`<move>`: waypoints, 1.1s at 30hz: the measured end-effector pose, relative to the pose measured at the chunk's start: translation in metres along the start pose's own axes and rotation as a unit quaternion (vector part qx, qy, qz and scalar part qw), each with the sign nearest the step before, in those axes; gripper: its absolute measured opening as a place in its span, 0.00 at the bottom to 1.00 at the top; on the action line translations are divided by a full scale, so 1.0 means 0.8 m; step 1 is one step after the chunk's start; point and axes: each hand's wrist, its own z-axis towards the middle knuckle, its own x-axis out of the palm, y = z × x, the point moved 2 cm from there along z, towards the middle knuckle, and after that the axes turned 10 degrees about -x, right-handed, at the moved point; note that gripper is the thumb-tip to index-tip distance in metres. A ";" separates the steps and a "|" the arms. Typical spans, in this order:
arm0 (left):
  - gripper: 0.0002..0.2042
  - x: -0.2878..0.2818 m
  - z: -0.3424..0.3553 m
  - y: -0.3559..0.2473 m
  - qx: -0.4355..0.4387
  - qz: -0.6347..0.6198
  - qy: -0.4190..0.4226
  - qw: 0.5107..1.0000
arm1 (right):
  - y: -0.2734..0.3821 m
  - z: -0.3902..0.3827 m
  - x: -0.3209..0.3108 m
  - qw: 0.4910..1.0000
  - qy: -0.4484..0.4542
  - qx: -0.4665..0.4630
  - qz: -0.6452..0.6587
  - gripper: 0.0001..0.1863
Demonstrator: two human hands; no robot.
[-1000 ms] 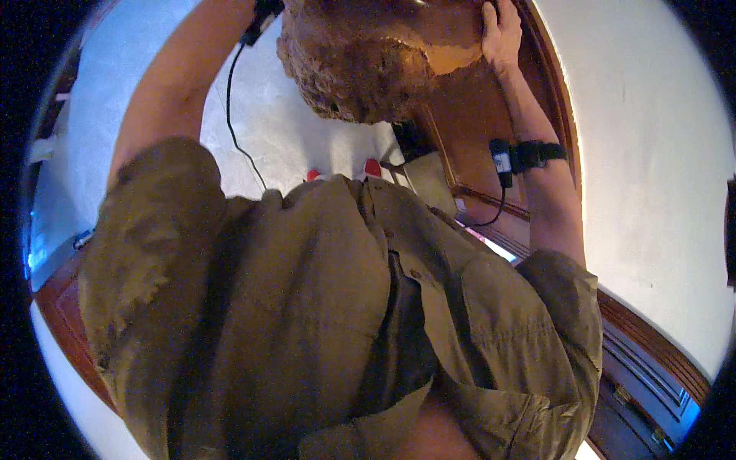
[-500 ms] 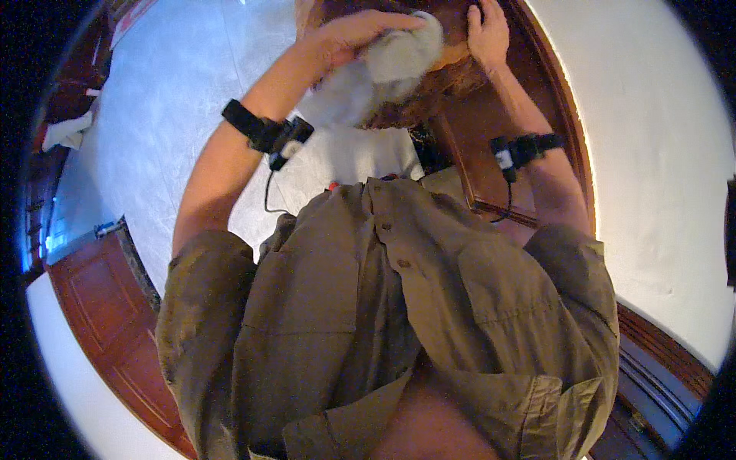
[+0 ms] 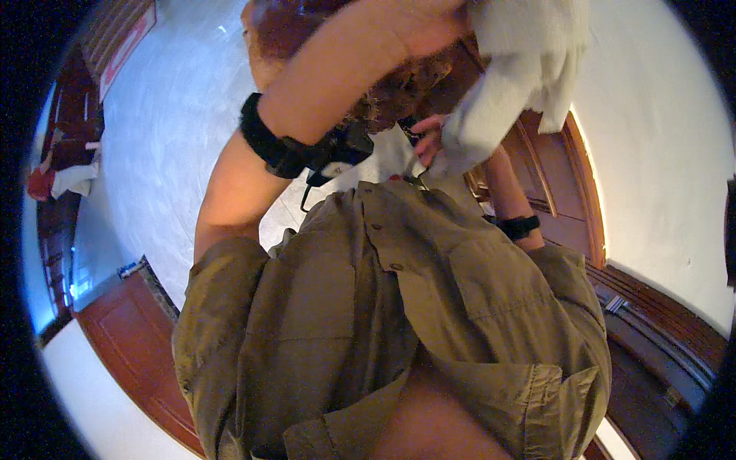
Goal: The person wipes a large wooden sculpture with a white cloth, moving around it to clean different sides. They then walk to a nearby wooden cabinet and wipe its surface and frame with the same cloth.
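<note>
A whitish-grey cloth point(image 3: 529, 54) hangs in loose folds at the upper right. My left hand point(image 3: 435, 29) reaches across to it and is closed on its upper part; the fingertips are hidden behind the folds. Lower down, my right hand point(image 3: 429, 141) is at the cloth's lower left end, its curled fingers showing while fabric covers its palm and wrist. Behind my left forearm stands a reddish-brown wooden piece point(image 3: 287, 27) with a rough, knotty carved side point(image 3: 406, 86). Black straps with small devices circle both wrists.
Brown panelled wood point(image 3: 571, 184) and a white wall point(image 3: 652, 161) stand close on the right. Pale, shiny floor point(image 3: 176, 115) spreads to the left. A reddish-brown door point(image 3: 130, 330) is at the lower left, and white fabric point(image 3: 75, 179) lies at the far left.
The cloth has moved from the wooden piece to the right and hangs more unfolded. My left arm has swung right; my right hand has come down from the wood panel to the cloth.
</note>
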 end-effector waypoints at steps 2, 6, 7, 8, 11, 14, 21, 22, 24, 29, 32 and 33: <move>0.18 0.006 0.004 -0.019 0.015 0.031 -0.017 0.999 | 0.002 -0.017 -0.004 0.997 0.025 0.050 0.047 0.43; 0.21 0.005 0.016 0.019 0.080 0.359 -0.013 0.930 | 0.019 -0.015 -0.018 0.948 0.099 0.072 0.294 0.48; 0.22 -0.007 0.024 0.060 0.115 0.487 -0.012 0.866 | 0.018 -0.012 -0.016 0.970 0.121 -0.009 0.212 0.42; 0.23 -0.019 0.032 0.101 0.148 0.603 -0.005 0.784 | 0.014 -0.010 -0.012 0.978 0.137 -0.093 0.127 0.35; 0.18 -0.023 0.023 0.143 0.112 0.692 0.032 0.712 | 0.022 -0.015 -0.030 0.984 0.039 -0.171 0.041 0.26; 0.15 -0.036 0.019 0.077 0.060 0.619 -0.079 0.779 | 0.029 -0.019 -0.068 0.977 -0.124 -0.164 0.057 0.20; 0.10 -0.153 -0.017 0.008 0.111 0.789 -0.240 0.554 | 0.076 0.022 -0.024 0.952 -0.123 -0.260 0.108 0.18; 0.08 -0.171 -0.023 0.022 0.172 0.782 -0.238 0.549 | 0.085 0.024 0.003 0.947 -0.167 -0.267 0.062 0.19; 0.09 -0.175 -0.027 0.043 0.234 0.842 -0.178 0.451 | 0.100 0.072 0.008 0.952 -0.095 -0.287 0.036 0.20; 0.11 -0.194 -0.027 0.061 0.227 0.855 -0.170 0.435 | 0.119 0.187 0.094 0.759 -0.108 -0.397 -0.505 0.24; 0.12 -0.196 -0.027 0.060 0.223 0.854 -0.176 0.435 | 0.059 0.228 0.134 0.544 -0.042 -0.407 -0.733 0.26; 0.12 -0.193 -0.026 0.060 0.224 0.853 -0.176 0.437 | 0.045 0.230 0.142 0.404 -0.071 -0.514 -0.754 0.26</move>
